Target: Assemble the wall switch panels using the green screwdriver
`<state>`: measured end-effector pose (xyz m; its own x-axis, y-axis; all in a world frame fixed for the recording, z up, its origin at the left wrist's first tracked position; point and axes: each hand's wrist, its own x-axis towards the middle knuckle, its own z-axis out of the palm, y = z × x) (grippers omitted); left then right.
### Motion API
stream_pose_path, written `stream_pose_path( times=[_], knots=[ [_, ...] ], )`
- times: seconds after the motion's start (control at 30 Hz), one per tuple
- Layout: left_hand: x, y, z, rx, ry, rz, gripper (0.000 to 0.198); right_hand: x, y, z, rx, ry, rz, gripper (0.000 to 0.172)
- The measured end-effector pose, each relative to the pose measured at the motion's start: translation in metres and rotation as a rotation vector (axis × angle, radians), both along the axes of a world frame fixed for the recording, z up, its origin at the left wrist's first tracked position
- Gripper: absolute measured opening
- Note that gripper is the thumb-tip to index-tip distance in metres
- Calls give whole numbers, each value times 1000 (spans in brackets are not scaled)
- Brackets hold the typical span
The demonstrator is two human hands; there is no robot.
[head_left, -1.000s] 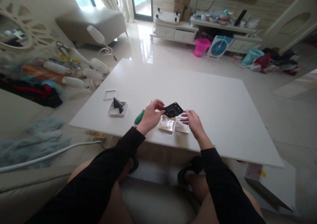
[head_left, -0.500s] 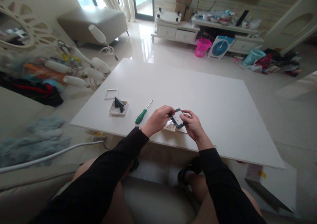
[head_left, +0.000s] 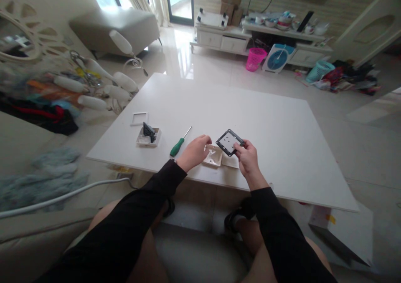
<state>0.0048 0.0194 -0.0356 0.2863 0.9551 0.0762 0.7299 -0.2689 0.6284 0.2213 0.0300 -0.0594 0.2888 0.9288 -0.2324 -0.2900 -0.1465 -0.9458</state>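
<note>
My right hand (head_left: 247, 160) pinches a square socket module (head_left: 229, 142) with a black frame and white face, tilted above the white table (head_left: 282, 141). My left hand (head_left: 196, 151) rests with curled fingers on a white back box (head_left: 213, 157) lying on the table near its front edge. A flat white plate (head_left: 231, 162) lies beside that box, partly hidden under my right hand.
A green-handled screwdriver (head_left: 178, 143) lies left of my hands. Further left sit a second white box with a black part in it (head_left: 148, 135) and a white frame (head_left: 139, 118). A lamp with white shades (head_left: 106, 91) and clutter stand left of the table.
Both hands held the socket module a second ago. It was turned face up, and the left hand let go and dropped to the white back box. The right hand now holds it alone.
</note>
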Motion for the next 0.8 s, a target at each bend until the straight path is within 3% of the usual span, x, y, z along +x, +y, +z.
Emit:
stream_pose_path(
  times=[0.13,0.4,0.6,0.8],
  knots=[
    [-2,-4,-9,-96,221,-82,29,6,4,-8,33,-24,-144,37],
    [6,-5,-18,-252,456,-45,30,4,4,-6,61,-68,-155,38],
    [5,-3,-20,-282,493,-47,21,2,4,1,53,-48,-162,39],
    [3,-5,-25,-200,420,-23,34,1,4,0,55,-60,-173,39]
  ],
)
